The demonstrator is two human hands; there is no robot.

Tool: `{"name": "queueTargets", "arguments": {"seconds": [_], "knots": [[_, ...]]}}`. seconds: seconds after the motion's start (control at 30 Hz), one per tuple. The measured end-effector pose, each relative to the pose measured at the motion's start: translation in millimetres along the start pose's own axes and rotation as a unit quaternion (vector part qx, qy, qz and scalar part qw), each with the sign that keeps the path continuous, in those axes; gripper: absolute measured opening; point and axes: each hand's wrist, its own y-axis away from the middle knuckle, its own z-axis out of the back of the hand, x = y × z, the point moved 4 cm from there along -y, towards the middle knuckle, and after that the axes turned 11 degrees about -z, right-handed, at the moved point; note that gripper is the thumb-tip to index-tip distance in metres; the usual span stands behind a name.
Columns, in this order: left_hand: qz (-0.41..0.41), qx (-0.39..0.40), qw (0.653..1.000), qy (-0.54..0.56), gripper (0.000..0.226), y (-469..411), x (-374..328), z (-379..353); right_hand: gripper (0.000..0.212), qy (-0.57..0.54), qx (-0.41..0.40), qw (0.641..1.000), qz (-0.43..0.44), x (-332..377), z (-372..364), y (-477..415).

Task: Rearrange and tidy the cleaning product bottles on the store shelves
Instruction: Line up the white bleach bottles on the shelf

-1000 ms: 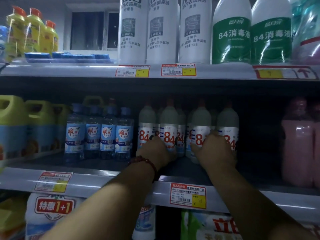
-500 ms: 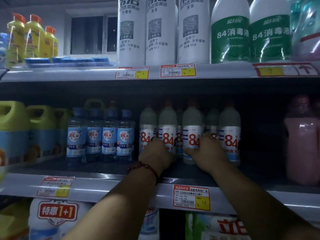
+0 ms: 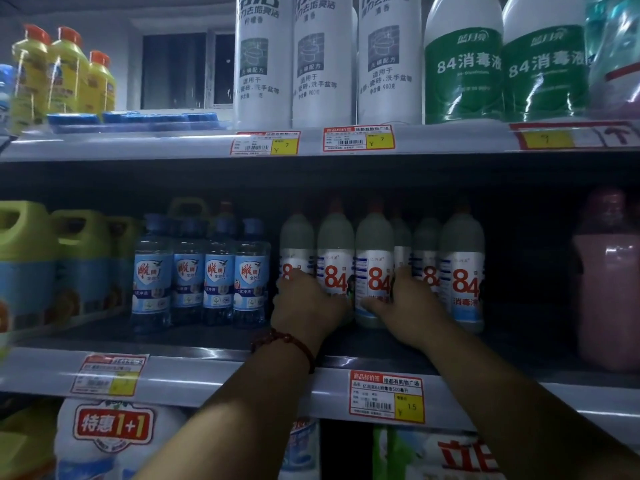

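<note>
We hold two small grey-white plastic bottles with red "84" labels (image 3: 374,271) on the middle shelf (image 3: 214,372), left hand (image 3: 304,306) and right hand (image 3: 407,306) each wrapped around one, sliding them gently together.

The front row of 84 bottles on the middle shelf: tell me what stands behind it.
Behind the front 84 bottles, two more of the same show through gaps. The left hand, right hand and darkness hide anything further back.

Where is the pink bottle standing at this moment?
In the head view, the pink bottle stands at the far right of the middle shelf, apart from the row of 84 bottles by a dark gap.
</note>
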Motion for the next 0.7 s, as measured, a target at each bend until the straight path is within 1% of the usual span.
{"name": "queueTargets", "arguments": {"seconds": [0.07, 0.13, 0.2, 0.27, 0.4, 0.5, 0.6, 0.7], "knots": [[0.014, -0.045, 0.997, -0.054, 0.081, 0, 2, 4, 0.060, -0.003, 0.004, 1.000, -0.001, 0, 0, 1], [0.034, -0.070, 0.992, -0.095, 0.071, 1, 2, 8, 0.060, -0.006, 0.008, 1.000, -0.004, 0, 0, 2], [0.040, -0.074, 0.992, -0.092, 0.063, -4, 2, 6, 0.061, -0.006, 0.009, 1.000, -0.007, 1, 1, 2], [0.052, -0.065, 0.995, -0.061, 0.058, -9, 4, 4, 0.060, -0.004, 0.009, 1.000, -0.006, 1, 1, 2], [0.067, -0.066, 0.995, -0.027, 0.056, -17, 8, 7, 0.058, -0.013, 0.015, 1.000, -0.006, 0, 1, 2], [0.081, -0.041, 0.996, -0.012, 0.061, -21, 13, 9, 0.058, -0.031, 0.020, 0.999, -0.009, 0, 0, 2], [0.084, -0.025, 0.996, -0.015, 0.062, -25, 15, 12, 0.059, -0.042, 0.023, 0.999, -0.010, -1, 0, 1], [0.070, -0.013, 0.997, -0.027, 0.061, -26, 15, 13, 0.059, -0.050, 0.027, 0.998, -0.012, -1, -2, 0]]}}
